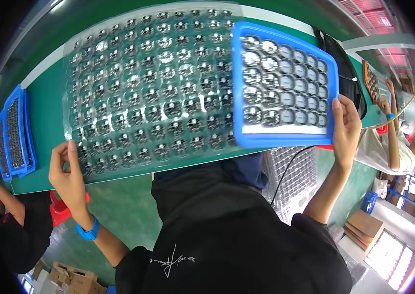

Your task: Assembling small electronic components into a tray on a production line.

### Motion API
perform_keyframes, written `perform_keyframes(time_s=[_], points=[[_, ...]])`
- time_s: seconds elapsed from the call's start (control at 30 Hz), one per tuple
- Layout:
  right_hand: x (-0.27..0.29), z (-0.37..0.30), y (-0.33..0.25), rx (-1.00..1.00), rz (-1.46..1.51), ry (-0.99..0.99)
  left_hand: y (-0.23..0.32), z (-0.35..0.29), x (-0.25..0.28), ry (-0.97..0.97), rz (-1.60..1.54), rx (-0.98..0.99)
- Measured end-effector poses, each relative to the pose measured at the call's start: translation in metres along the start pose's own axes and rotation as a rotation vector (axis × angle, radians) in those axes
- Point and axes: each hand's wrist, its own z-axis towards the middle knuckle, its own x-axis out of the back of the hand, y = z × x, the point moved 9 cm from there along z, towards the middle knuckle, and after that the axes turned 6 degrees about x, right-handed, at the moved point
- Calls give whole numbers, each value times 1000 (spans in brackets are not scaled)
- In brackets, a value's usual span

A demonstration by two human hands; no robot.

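Note:
A large clear plastic blister tray lies across the green table, rows of small shiny metal parts in its pockets. My left hand pinches its near left corner between thumb and fingers. Over its right end sits a blue-rimmed tray, its left side overlapping the clear one. Round metal pieces resembling watch cases fill it in rows; those in the left columns look shinier, and a white strip shows along the near side. My right hand grips this blue tray's right edge, thumb on the rim; some fingers are hidden.
Stacked blue trays of dark parts stand at the table's left end. A black bag lies behind the blue-rimmed tray. Co-workers sit left and right, one handling an orange tray. More clear trays are stacked below the table edge.

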Motion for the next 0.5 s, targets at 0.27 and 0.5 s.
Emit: perform_keyframes(time_s=[0.27, 0.5], points=[[-110, -20, -56, 26, 32, -183, 23, 11, 28, 208, 152, -118], [-121, -26, -60, 25, 7, -164, 151, 44, -18, -67, -14, -519]])
